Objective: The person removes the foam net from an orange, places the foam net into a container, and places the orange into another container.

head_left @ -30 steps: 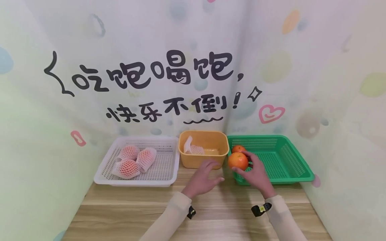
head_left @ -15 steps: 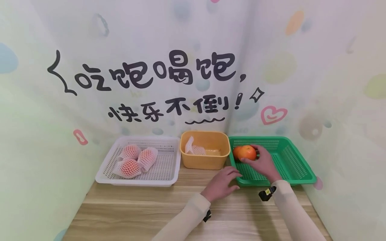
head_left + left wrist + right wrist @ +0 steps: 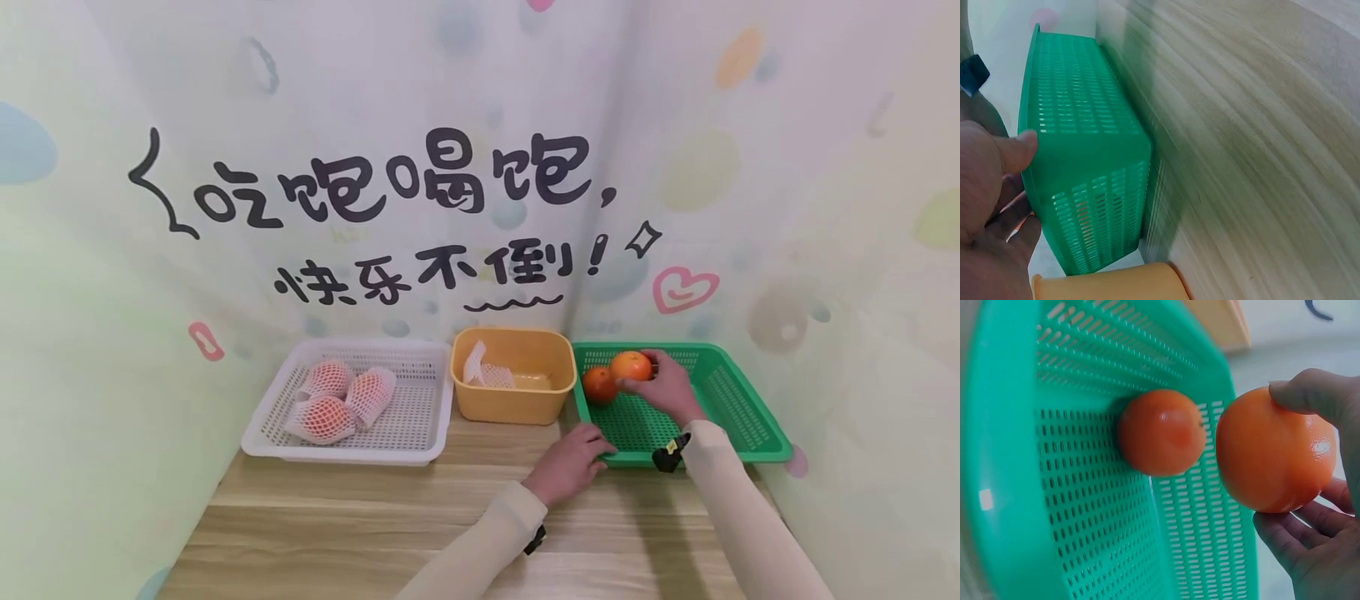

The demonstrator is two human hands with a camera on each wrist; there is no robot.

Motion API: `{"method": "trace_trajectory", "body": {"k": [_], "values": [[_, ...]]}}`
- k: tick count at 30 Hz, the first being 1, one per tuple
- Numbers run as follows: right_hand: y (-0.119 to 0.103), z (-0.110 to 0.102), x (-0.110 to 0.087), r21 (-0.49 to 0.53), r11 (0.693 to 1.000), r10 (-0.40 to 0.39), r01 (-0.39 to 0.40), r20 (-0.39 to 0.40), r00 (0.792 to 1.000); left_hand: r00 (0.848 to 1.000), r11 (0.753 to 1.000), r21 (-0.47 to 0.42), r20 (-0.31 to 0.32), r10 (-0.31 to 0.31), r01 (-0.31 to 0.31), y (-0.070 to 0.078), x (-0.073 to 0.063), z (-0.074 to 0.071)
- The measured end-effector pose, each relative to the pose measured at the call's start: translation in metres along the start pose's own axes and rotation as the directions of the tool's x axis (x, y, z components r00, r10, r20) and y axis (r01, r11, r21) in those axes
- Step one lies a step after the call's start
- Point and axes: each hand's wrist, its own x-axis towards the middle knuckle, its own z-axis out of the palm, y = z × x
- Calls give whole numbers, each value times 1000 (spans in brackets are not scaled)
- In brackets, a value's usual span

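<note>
My right hand (image 3: 670,392) holds a smooth, round orange-coloured fruit (image 3: 1275,450) above the back left part of the green basket (image 3: 750,417), thumb on one side and fingers on the other. A second such fruit (image 3: 1161,432) lies in that basket's left end, just left of the held one in the head view. At the basket's near left corner, my left hand (image 3: 570,462) grips the rim. The left wrist view shows its thumb (image 3: 1021,150) and fingers on either side of the corner.
Left of the green basket stands a yellow bin (image 3: 513,407) with white foam netting (image 3: 495,375) in it. Further left, a white basket (image 3: 427,417) holds several net-wrapped fruits (image 3: 322,418). A printed wall sheet (image 3: 450,100) rises close behind them, above the wooden table (image 3: 360,517).
My right hand has carried the fruit rightward and back over the green basket, uncovering the second fruit. My left hand has moved right, from before the yellow bin to the green basket's corner.
</note>
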Motion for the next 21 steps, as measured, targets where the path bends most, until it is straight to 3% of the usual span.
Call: {"method": "trace_trajectory", "body": {"k": [9,21], "values": [[26,-3,17,37,996,78,-77,-13,997,993,999,54,-121,9,-2,6,3,6],[59,7,37,-3,981,192,-192,-10,981,995,999,25,-95,-36,38,6,9,2]]}}
